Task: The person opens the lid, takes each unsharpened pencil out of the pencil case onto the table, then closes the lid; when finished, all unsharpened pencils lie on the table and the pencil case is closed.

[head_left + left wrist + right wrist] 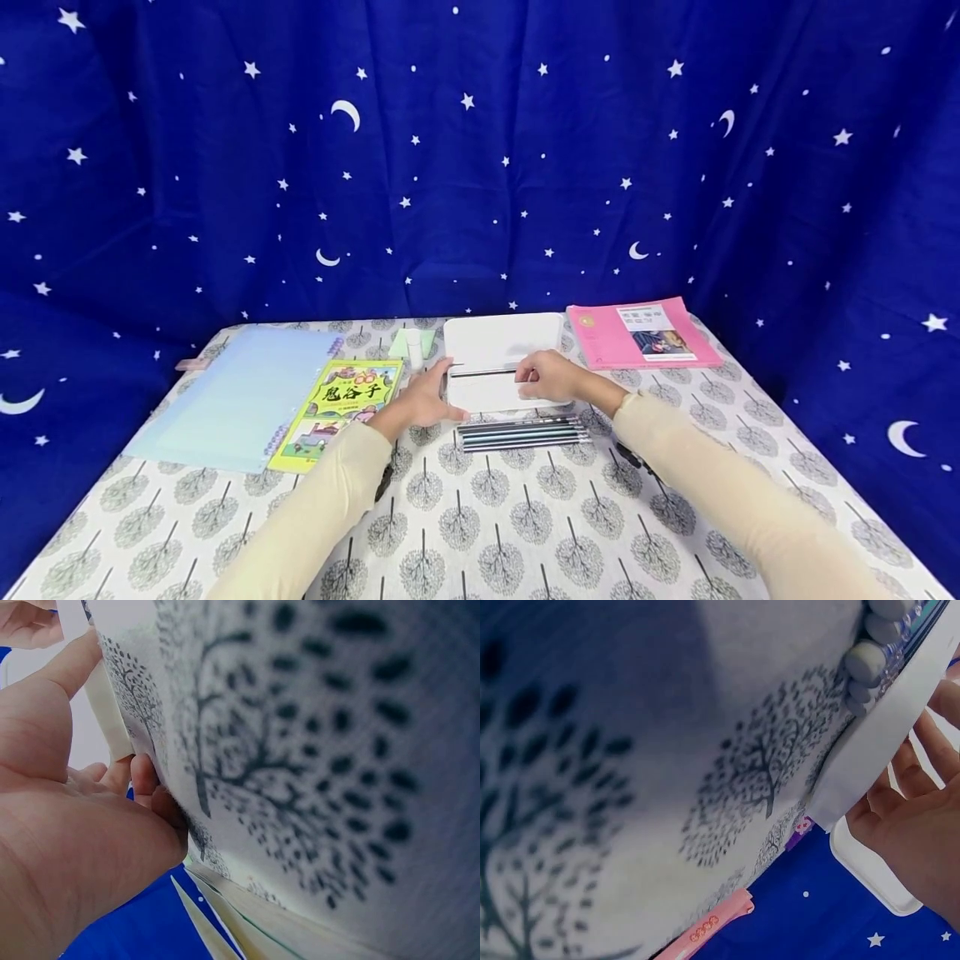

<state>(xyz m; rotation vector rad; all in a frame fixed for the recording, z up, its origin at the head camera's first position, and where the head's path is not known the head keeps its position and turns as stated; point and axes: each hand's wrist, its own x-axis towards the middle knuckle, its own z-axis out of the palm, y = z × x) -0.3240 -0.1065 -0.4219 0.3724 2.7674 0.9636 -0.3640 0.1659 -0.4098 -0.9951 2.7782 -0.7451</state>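
A white pencil case (pixel 502 392) lies with its lid (pixel 504 337) raised at the back. Thumb and fingers of my left hand (pixel 425 398) span its left end, the thumb at the front corner. My right hand (pixel 553 377) reaches into the tray from the right, fingers curled down. Along the tray's back runs a thin dark pencil (pixel 483 373), its visible part ending at the right fingertips; the hand hides the rest. Several dark and teal pencils (pixel 525 435) lie side by side just in front of the case. In the right wrist view, the fingers (pixel 911 769) pass behind the case's white wall (pixel 870 754).
Left of the case stand a white tube (pixel 414 348) and a pale green paper pad (pixel 428 342). Further left lie a yellow book (pixel 330 412) and a light blue ring binder (pixel 232 392). A pink book (pixel 600 342) lies at the back right. The tablecloth (pixel 502 533) has tree prints.
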